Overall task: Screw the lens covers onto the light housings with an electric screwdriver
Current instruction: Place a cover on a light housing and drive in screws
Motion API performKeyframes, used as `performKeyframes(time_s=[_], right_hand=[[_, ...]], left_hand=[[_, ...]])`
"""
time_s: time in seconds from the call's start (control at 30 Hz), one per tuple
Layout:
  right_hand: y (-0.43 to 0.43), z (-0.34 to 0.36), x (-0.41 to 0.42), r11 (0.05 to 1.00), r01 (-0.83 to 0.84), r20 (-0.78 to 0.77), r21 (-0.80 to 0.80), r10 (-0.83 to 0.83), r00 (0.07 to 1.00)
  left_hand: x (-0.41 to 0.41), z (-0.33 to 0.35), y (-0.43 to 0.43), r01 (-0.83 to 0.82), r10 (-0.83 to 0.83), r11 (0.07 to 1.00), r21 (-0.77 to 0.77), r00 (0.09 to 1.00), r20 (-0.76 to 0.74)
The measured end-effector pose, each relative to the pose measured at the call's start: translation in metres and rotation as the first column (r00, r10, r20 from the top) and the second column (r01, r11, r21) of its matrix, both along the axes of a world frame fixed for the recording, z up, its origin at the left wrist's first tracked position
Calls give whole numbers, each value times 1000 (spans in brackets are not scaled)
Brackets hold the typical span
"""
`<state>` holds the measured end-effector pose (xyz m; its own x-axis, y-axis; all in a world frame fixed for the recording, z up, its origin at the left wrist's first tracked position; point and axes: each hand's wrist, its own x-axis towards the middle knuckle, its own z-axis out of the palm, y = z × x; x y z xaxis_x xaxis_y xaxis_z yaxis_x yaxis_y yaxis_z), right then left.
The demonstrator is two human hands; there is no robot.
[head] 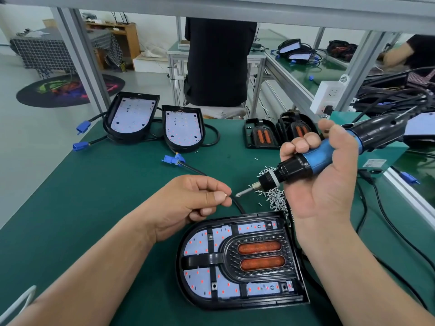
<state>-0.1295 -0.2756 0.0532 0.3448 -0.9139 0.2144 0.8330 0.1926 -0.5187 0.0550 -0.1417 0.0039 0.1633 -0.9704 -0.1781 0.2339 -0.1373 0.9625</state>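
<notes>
Black D-shaped light housing (249, 302), fitted with a black lens cover bearing two orange lenses (261, 255), lay on the green bench mat (94, 196) nearest the person. Right hand (329, 191) gripped the blue-and-black electric screwdriver (320, 158), bit pointing left. Left hand (195, 198) pinched a small screw (226, 195) near the bit tip. Loose silver screws (275, 196) lay heaped behind the housing.

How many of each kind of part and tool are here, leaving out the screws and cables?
Bare light housings: 2
Housing with lens cover fitted: 1
Loose lens covers: 2
Electric screwdriver: 1
Total: 6
</notes>
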Motion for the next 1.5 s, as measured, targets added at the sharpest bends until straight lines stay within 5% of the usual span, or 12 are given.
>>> performKeyframes(time_s=[1.0, 1.5], right_hand=[[13, -5, 10, 994, 62, -153, -89, -75, 985], [6, -5, 7, 996, 52, -93, 76, -45, 995]], left_hand=[[-3, 1, 3, 10, -10, 1000, 3, 999, 53], [3, 10, 8, 44, -45, 998, 41, 999, 19]])
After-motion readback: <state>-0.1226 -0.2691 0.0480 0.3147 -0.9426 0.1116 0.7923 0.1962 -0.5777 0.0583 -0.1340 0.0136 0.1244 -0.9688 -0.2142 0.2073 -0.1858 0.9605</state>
